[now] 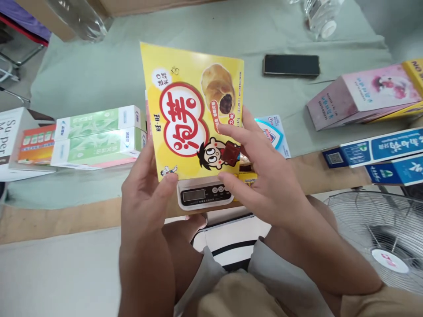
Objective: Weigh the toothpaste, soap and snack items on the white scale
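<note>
A yellow snack box (194,114) with red Chinese lettering, a picture of a filled puff and a cartoon child faces me, tilted slightly. My left hand (145,185) grips its lower left edge, thumb on the front and the other fingers behind. My right hand (264,163) holds the right side, with fingers on the front face and at the edge. Below the box shows the front of a small white digital scale (205,198), its display dark. A white and blue box (274,134) and a yellow package (247,179) are partly hidden behind my right hand.
Left, green-and-white cartons (99,136) lie by a white box (20,145). On the right are a pink box (363,97) and blue toothpaste boxes (380,149). A black phone (291,66) and plastic bottle (320,17) lie farther back. A fan (380,237) stands lower right.
</note>
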### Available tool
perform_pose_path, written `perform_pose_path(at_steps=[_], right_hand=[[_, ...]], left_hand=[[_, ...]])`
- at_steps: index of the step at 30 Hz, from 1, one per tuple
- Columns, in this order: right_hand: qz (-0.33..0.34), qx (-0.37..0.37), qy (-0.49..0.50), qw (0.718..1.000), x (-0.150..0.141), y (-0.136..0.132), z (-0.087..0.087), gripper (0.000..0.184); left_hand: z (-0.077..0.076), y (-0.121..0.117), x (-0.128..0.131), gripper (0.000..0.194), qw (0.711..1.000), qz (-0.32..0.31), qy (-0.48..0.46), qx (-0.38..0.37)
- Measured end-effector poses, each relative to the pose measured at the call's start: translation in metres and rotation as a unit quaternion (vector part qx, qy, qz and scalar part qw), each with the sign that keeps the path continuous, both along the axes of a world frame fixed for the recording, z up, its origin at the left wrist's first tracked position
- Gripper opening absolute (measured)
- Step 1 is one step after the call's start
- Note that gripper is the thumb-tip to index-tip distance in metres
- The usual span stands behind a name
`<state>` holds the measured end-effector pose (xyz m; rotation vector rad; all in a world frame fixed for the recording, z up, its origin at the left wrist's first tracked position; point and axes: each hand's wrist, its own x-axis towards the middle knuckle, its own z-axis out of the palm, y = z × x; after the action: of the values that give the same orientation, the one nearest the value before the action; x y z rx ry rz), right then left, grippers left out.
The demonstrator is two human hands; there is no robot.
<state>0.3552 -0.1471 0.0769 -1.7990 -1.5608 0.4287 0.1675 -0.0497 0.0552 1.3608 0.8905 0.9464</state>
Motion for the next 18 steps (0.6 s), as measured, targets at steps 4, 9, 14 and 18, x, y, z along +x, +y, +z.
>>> perform_pose_path(at_steps=[4, 9, 14, 18], right_hand=[[0.006, 0.011, 0.038, 0.999, 0.010, -0.006, 0.004, 0.059], [-0.037, 0.024, 0.092, 0.995, 0.023, -0.016, 0.010, 0.062], [-0.081, 0.076, 0.121, 0.986, 0.055, -0.030, 0.012, 0.065], [-0.189, 0.149, 0.143, 0.960, 0.100, -0.046, 0.006, 0.054]], left_hand=[[0.005, -0.003, 0.015, 0.052, 0.999, 0.041, -0.019, 0.016], [0.014, -0.019, 0.046, 0.042, 0.994, 0.052, -0.089, -0.023], [0.037, -0.028, 0.089, 0.057, 0.993, 0.011, -0.084, -0.082], [0.064, -0.015, 0.140, 0.084, 0.977, -0.122, -0.016, -0.173]])
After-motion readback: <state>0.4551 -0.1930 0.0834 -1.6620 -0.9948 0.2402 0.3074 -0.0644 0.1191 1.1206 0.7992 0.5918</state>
